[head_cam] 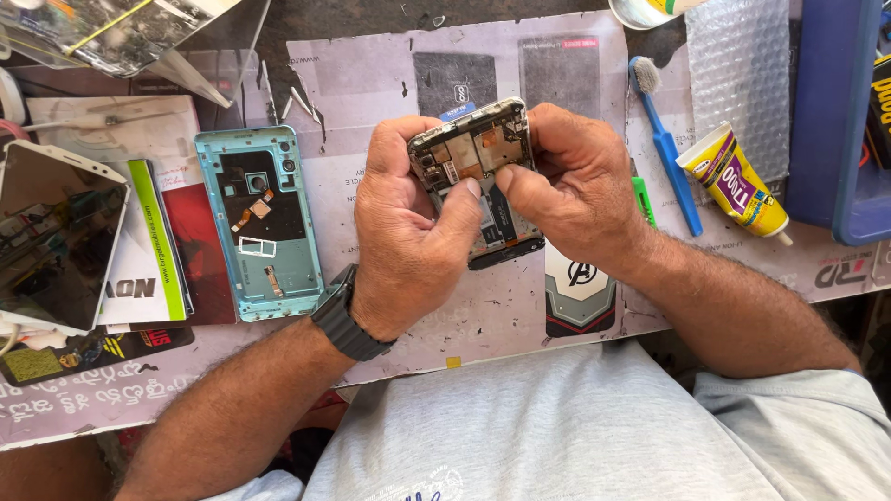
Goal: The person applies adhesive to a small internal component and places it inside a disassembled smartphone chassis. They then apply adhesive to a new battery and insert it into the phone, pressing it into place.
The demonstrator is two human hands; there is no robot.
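Note:
An opened phone body [475,153] with its circuit board bare is held above the work mat [371,83] between both my hands. My left hand [408,232], with a dark watch on the wrist, grips its left side, the thumb pressed on the board. My right hand [575,190] clasps the right edge, its thumb touching the middle of the board. The phone's lower end is partly hidden behind my fingers.
A light blue phone back cover [264,223] lies left of my hands. Further left are a phone screen [56,237] and booklets. To the right lie a blue toothbrush [668,148], a yellow glue tube [733,181], bubble wrap and a blue tray [835,111].

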